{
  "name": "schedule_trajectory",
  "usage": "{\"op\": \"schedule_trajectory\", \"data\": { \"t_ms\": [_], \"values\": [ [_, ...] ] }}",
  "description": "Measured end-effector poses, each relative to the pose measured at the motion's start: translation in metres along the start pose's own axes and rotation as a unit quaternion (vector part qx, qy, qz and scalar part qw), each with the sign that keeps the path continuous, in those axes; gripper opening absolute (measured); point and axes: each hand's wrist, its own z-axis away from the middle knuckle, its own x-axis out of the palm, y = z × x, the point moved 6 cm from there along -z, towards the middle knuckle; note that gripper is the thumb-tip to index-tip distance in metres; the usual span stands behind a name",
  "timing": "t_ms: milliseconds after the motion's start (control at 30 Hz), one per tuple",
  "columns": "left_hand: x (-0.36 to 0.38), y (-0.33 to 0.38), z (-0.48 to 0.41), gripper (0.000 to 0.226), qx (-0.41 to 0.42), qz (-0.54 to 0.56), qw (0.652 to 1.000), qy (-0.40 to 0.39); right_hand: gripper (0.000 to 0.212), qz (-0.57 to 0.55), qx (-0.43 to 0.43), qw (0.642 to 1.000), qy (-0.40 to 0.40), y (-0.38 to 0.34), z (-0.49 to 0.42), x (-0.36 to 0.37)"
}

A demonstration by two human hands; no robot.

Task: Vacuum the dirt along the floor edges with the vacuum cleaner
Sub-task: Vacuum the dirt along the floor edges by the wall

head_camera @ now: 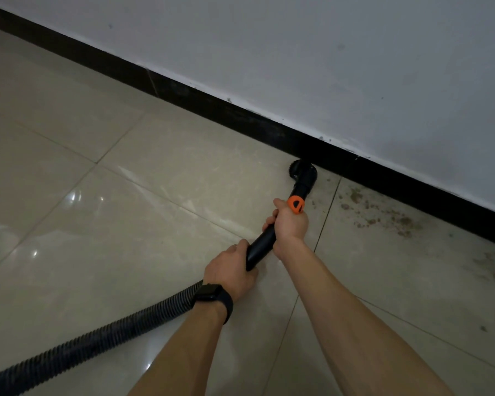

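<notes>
1. Glossy beige floor tiles (126, 167) are meeting a black skirting board (240, 115) at the foot of a grey-white wall (326, 52). We are noting small dark marks on the wall and light glinting off the tiles at left.
2. We are holding the vacuum cleaner's black rigid tube (262, 247) with both hands. It is running diagonally from lower left up toward the skirting board.
3. Our right hand (290, 222) is grasping the rigid tube just behind its orange collar (296, 204), with the fingers curling round the tube.
4. Our left hand (232, 272), with a dark wristwatch (215, 298) above it, is gripping the rear end of the rigid tube. The ribbed hose (97, 338) is emerging from behind that wrist and trailing across the tiles to the bottom left corner.
5. We are finding the round brush nozzle (302, 172) down on the floor tiles, right at the base of the skirting board. We cannot tell whether it is touching the board.
6. Brown dirt (383, 215) is lying scattered on the tile to the right of the brush nozzle, along the skirting board, near the nozzle but apart from it. Fainter smudges are showing further toward the lower right.
</notes>
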Motion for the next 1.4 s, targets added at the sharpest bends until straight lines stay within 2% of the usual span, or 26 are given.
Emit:
{"op": "schedule_trajectory", "data": {
  "t_ms": [200,433,567,667,767,1033,1233,1400],
  "values": [
    [0.002,0.008,-0.013,0.026,0.013,-0.007,1.000,0.006,0.018,-0.003,-0.002,1.000,0.000,-0.006,-0.011,0.003],
    [-0.004,-0.001,-0.025,0.022,-0.028,0.042,0.999,0.001,0.017,0.020,-0.012,1.000,-0.010,-0.010,-0.018,0.021],
    [-0.011,-0.010,-0.020,0.022,-0.055,0.089,0.995,-0.003,0.039,0.005,-0.021,0.999,-0.049,-0.009,-0.010,0.037],
    [-0.013,-0.022,-0.004,0.026,-0.084,0.137,0.987,-0.009,0.032,-0.027,0.011,0.995,-0.094,0.000,0.003,0.046],
    [-0.018,-0.039,0.015,0.027,-0.089,0.110,0.990,-0.017,0.020,-0.033,0.039,0.995,-0.091,0.020,0.019,0.046],
    [-0.009,-0.078,0.065,0.015,-0.095,0.006,0.995,-0.032,0.018,-0.034,0.080,0.994,-0.060,0.074,0.064,0.023],
    [0.001,-0.066,0.085,0.017,-0.072,-0.003,0.997,-0.040,0.016,-0.007,0.066,0.998,-0.023,0.078,0.081,-0.005],
    [0.012,-0.052,0.089,0.023,-0.028,-0.034,0.997,-0.060,0.018,-0.036,0.057,0.997,0.023,0.078,0.085,-0.036]
  ]
}}
